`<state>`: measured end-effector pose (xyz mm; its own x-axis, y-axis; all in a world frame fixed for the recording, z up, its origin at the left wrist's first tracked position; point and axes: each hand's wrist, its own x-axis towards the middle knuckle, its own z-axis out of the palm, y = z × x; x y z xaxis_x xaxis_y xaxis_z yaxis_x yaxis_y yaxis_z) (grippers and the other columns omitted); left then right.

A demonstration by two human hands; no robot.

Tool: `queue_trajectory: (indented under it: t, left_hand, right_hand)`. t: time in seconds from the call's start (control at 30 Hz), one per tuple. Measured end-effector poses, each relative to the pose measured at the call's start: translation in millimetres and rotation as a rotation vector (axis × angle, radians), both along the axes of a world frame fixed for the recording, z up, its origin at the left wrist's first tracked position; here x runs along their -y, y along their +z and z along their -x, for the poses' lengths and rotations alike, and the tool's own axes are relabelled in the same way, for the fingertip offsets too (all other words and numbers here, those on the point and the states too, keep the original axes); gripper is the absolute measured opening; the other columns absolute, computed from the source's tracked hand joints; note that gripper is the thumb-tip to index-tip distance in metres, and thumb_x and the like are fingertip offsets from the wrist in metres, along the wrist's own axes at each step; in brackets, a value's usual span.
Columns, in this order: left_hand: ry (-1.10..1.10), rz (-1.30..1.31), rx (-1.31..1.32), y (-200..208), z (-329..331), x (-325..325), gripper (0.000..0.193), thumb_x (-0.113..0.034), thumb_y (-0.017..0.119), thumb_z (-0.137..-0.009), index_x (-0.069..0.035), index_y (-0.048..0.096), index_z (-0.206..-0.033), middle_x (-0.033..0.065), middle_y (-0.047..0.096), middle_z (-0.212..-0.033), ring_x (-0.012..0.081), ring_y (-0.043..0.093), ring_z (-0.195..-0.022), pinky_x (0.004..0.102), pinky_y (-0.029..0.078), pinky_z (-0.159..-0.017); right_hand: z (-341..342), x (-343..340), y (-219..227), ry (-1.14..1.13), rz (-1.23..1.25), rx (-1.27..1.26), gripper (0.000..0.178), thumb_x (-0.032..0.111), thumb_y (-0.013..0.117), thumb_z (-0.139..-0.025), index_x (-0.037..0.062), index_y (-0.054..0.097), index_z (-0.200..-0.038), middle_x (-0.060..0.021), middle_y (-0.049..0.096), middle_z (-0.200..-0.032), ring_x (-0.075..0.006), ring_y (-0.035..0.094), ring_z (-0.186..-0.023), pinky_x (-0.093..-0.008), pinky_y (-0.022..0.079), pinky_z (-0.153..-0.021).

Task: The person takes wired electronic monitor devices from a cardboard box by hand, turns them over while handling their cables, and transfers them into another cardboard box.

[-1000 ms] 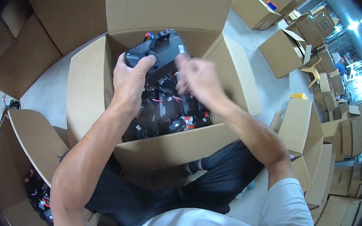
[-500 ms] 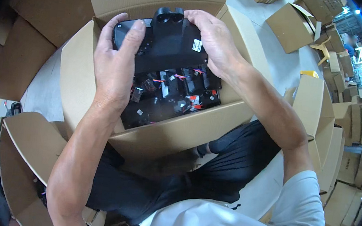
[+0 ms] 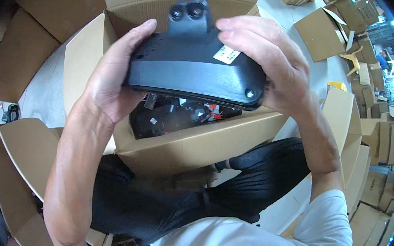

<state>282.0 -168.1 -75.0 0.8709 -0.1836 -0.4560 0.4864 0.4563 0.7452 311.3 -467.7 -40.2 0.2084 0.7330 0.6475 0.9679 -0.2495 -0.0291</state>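
Between both hands I hold a black plastic housing (image 3: pixel 187 76) with a rounded body, a white label and a raised block with two round openings at its top. My left hand (image 3: pixel 113 73) grips its left end, thumb up along the side. My right hand (image 3: pixel 273 59) is wrapped round its right end, fingers lying over the top near the label. The housing is above an open cardboard box (image 3: pixel 195 137). Inside that box lie more black plastic units (image 3: pixel 173 120) with red connectors and small white labels, partly hidden by the held housing.
Another open cardboard box (image 3: pixel 28 148) stands at my lower left. To the right are an open carton (image 3: pixel 340 111), a yellow stool (image 3: pixel 352 57) and stacks of cardboard boxes (image 3: pixel 388 131). My legs in dark trousers (image 3: pixel 253 177) flank the central box.
The black housing has come up out of the box toward me and tilted, so its long near edge now shows. My right hand has shifted further over its right end.
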Motion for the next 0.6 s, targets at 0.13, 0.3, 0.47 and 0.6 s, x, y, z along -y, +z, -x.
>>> queue_trajectory:
  t: [0.13,0.3,0.47,0.6]
  left_hand:
    - [0.041,-0.279,0.025,-20.3,4.1,-1.8,0.083,-0.058,0.063,-0.125,0.01,0.05,-0.171,0.0267,0.066,-0.16,0.0335,0.066,-0.15,0.048,0.055,-0.125]
    - [0.028,-0.335,0.054,-16.3,6.5,-1.1,0.06,-0.051,0.073,-0.121,0.004,0.065,-0.146,0.0188,0.068,-0.143,0.0269,0.07,-0.136,0.0444,0.057,-0.117]
    - [0.036,-0.435,0.052,-14.5,12.1,-3.0,0.063,-0.051,0.069,-0.124,0.005,0.065,-0.153,0.0182,0.068,-0.139,0.026,0.069,-0.135,0.0455,0.056,-0.121]
    - [-0.046,-0.429,0.077,-6.4,10.4,7.0,0.065,-0.051,0.065,-0.125,0.007,0.064,-0.155,0.0192,0.068,-0.137,0.0267,0.068,-0.136,0.0464,0.056,-0.121]
  right_hand:
    - [12.0,17.5,37.3,-0.167,0.19,-0.14,0.076,0.018,0.109,-0.073,-0.0008,0.078,-0.14,-0.0209,0.081,-0.14,-0.0404,0.079,-0.131,-0.0496,0.062,-0.116]
    - [26.0,62.0,96.7,-0.39,0.311,-0.5,0.076,0.026,0.107,-0.076,0.0031,0.079,-0.142,-0.0186,0.083,-0.132,-0.0364,0.081,-0.126,-0.0456,0.062,-0.112]
    - [-10.3,17.0,-6.0,-0.622,0.629,-0.945,0.085,0.033,0.105,-0.087,-0.0057,0.067,-0.153,-0.0201,0.081,-0.134,-0.0326,0.077,-0.133,-0.0429,0.06,-0.113]
    - [-31.0,76.8,-222.2,-0.529,0.431,-1.726,0.078,0.037,0.099,-0.1,-0.0035,0.068,-0.158,-0.0197,0.082,-0.146,-0.0289,0.079,-0.131,-0.0473,0.061,-0.114]
